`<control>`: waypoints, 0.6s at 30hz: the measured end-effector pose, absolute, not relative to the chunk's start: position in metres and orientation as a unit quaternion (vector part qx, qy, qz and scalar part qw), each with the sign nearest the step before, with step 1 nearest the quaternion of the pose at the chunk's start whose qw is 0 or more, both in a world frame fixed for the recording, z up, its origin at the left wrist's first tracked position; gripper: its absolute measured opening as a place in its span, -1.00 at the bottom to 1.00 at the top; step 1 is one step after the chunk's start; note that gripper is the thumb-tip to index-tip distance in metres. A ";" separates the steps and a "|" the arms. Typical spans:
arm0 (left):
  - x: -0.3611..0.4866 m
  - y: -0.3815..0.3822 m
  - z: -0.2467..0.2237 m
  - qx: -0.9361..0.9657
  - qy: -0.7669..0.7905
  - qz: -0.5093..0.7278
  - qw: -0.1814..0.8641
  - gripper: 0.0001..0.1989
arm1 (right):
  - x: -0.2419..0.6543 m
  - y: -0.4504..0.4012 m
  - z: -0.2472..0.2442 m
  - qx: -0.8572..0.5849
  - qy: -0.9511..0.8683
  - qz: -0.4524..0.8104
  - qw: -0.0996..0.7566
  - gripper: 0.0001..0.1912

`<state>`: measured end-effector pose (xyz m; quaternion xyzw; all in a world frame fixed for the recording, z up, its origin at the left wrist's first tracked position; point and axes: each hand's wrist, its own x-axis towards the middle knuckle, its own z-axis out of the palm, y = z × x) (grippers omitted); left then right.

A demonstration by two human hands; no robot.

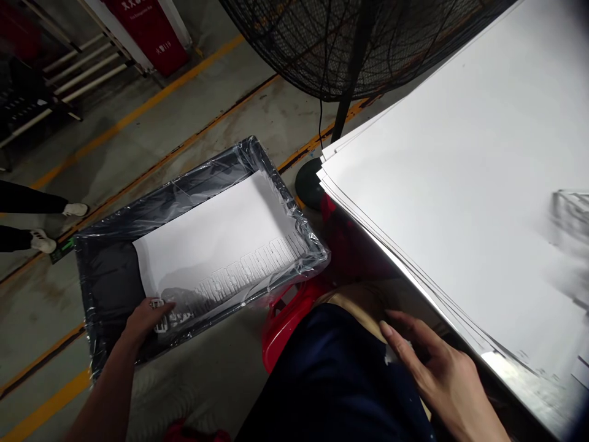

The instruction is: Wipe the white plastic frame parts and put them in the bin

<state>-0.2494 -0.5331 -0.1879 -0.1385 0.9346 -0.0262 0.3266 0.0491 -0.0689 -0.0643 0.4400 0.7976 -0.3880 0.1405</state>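
Observation:
My left hand [146, 320] is closed on a small slotted flat piece [159, 316], pale and shiny, at the near left end of a bin. Beside it, a row of similar slotted pieces [248, 267] lies along the near edge of a white sheet [207, 227] inside the bin. My right hand [444, 374] hovers by my lap with thumb and forefinger tips apart. A small whitish scrap [392, 355] shows under its thumb; I cannot tell whether the hand touches it.
The dark bin [108, 276] is lined with clear plastic. A red plastic stool [280, 334] stands beside it. At right, large white sheets [442, 153] are stacked on a metal-edged table, with a blurred slotted piece on top. A big fan [350, 49] stands behind; another person's feet [59, 227] are at left.

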 end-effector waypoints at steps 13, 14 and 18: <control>-0.259 -0.525 -0.186 -0.099 0.915 -0.060 0.386 -0.61 | 0.056 -0.070 -0.066 0.430 0.810 -0.380 0.123 -0.45; -0.261 -0.528 -0.184 -0.108 0.918 -0.069 0.376 -0.59 | 0.056 -0.069 -0.067 0.432 0.810 -0.377 0.121 -0.45; -0.262 -0.540 -0.178 -0.144 0.929 -0.105 0.325 -0.51 | 0.056 -0.069 -0.067 0.438 0.807 -0.374 0.130 -0.46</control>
